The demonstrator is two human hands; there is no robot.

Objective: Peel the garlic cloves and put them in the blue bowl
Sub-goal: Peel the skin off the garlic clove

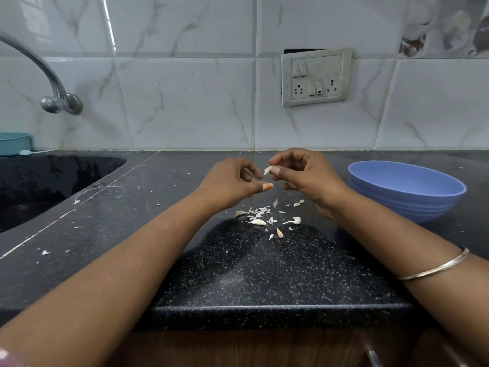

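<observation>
My right hand (304,176) pinches a small garlic clove (268,169) between thumb and forefinger, held above the black counter. My left hand (232,182) is just left of it, fingers curled with the thumb out, close to the clove; I cannot tell if it touches it. A bit of skin (275,203) hangs in the air below the hands. Several garlic cloves (258,221) and skin scraps (259,211) lie on the counter under the hands. The blue bowl (407,190) stands to the right of my right hand; its inside is hidden.
A dark sink (53,178) is sunk into the counter at left, with a metal tap (57,99) above it and a teal container (13,143) behind. A switch and socket plate (316,76) sits on the tiled wall. The counter's front edge (277,308) is near.
</observation>
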